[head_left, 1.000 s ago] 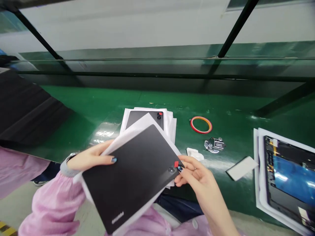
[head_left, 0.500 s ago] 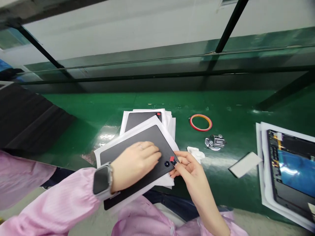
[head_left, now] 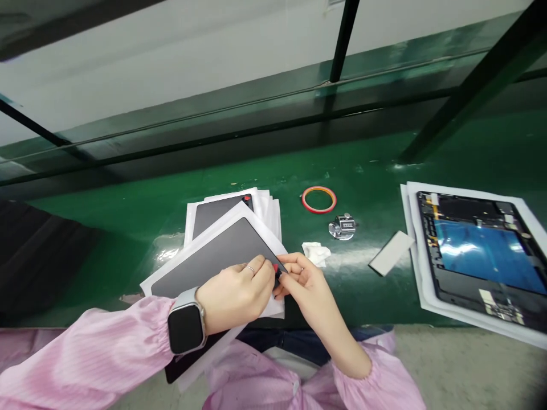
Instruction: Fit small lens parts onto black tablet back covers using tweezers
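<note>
A dark grey tablet back cover (head_left: 213,250) on white backing paper lies slanted in front of me, its near edge over the table's front. My left hand (head_left: 239,290), wearing a watch, rests across it with bunched fingertips beside a small red tab (head_left: 276,267). What those fingertips hold, if anything, is hidden. My right hand (head_left: 310,285) grips the cover's right corner, thumb near the tab and fingers curled at the edge. The round lens opening is covered by my left fingers. Beneath lies a stack of white sheets (head_left: 273,219) with another dark cover (head_left: 216,212).
To the right on the green table (head_left: 363,188) are a roll of red-edged tape (head_left: 303,202), a metal tally counter (head_left: 343,226), crumpled white tissue (head_left: 315,254) and a pale rectangular block (head_left: 391,253). An opened tablet (head_left: 482,245) lies far right. Dark material (head_left: 38,256) lies left.
My left hand has slid right along the cover, and its fingers have closed beside the red tab, covering the lens opening. My right hand keeps the corner. The view has shifted right.
</note>
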`<move>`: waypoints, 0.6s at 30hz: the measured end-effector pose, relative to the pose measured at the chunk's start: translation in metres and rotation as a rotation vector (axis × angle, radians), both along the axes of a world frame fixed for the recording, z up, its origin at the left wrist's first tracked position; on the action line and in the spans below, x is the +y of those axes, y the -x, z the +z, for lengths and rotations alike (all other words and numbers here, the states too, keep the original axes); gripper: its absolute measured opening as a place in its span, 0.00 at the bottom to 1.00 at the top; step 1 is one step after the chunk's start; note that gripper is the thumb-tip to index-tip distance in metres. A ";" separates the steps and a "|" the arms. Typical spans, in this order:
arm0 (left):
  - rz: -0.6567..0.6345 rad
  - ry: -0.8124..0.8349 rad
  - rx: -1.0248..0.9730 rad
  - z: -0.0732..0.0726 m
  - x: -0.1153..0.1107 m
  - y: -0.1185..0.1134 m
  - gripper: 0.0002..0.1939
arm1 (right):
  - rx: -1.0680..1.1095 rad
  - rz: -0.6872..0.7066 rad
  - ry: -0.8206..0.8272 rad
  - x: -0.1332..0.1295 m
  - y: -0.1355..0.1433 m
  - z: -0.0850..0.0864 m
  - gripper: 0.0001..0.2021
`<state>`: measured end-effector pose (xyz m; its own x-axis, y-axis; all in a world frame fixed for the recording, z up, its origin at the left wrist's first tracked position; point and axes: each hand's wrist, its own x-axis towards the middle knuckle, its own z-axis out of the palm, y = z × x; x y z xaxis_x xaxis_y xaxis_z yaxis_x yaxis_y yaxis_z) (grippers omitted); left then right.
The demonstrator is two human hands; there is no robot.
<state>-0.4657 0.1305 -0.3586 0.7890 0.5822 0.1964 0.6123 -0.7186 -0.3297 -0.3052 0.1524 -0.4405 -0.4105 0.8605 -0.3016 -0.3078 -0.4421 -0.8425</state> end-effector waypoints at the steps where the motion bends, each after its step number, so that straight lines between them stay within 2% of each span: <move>1: -0.014 -0.010 0.021 0.001 0.000 -0.001 0.23 | 0.002 0.002 0.003 0.000 0.000 0.000 0.17; 8: -0.070 -0.041 0.178 0.010 0.004 -0.010 0.21 | 0.020 0.005 -0.001 -0.001 0.000 0.000 0.14; 12: -0.088 0.049 0.257 0.015 0.011 -0.012 0.19 | 0.030 0.005 -0.009 0.000 0.000 0.000 0.13; 15: -0.111 0.127 0.264 0.018 0.017 -0.009 0.18 | 0.040 0.014 -0.005 0.000 -0.001 0.000 0.14; 18: -0.143 0.136 0.214 0.018 0.021 -0.004 0.16 | 0.046 0.013 -0.005 0.000 0.000 0.001 0.13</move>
<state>-0.4618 0.1519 -0.3402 0.8799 0.4718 -0.0556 0.4286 -0.8389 -0.3356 -0.3050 0.1529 -0.4396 -0.4354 0.8562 -0.2780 -0.3402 -0.4424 -0.8298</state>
